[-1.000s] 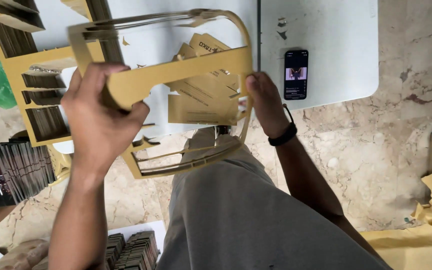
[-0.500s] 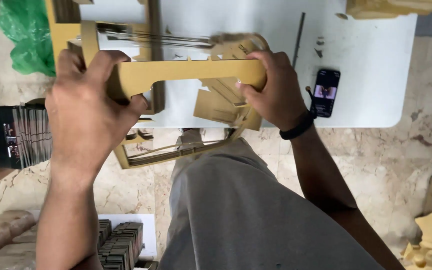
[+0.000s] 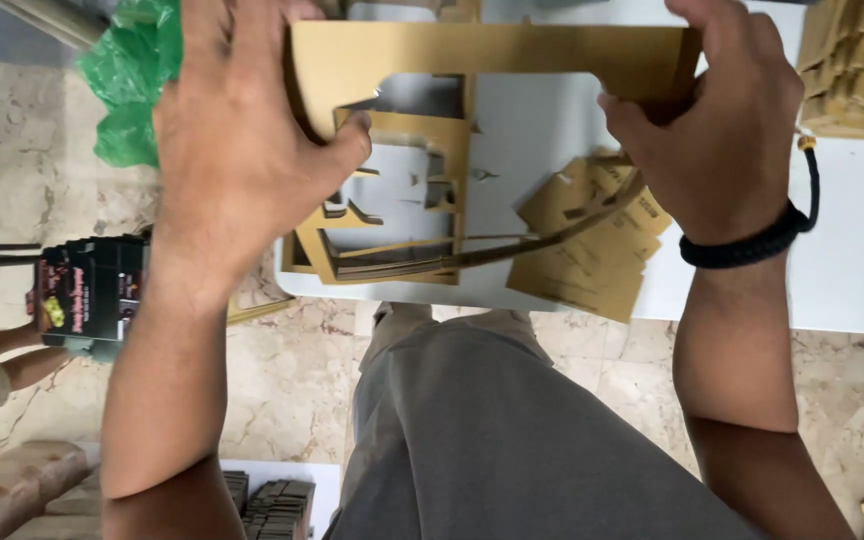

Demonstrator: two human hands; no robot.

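Both my hands grip a gold cardboard cut-out frame (image 3: 492,50) held above a white table (image 3: 852,270). My left hand (image 3: 237,140) clamps its left end, thumb reaching under the strip. My right hand (image 3: 722,125), with a black cord bracelet on the wrist, holds the right end. Below the frame, on the table, lie more gold die-cut sheets with holes (image 3: 402,215) and a small pile of gold cut pieces (image 3: 587,250).
A green plastic bag (image 3: 132,90) lies at the upper left. A stack of dark printed cartons (image 3: 87,290) is held by another person's arm at the left edge. Brown cardboard stacks (image 3: 857,60) sit upper right. Marble floor and my grey trousers (image 3: 492,440) fill the bottom.
The view has shifted and closed in on the table. The gold frame has risen toward the top of the view, still gripped by both hands. The phone on the table has left view.
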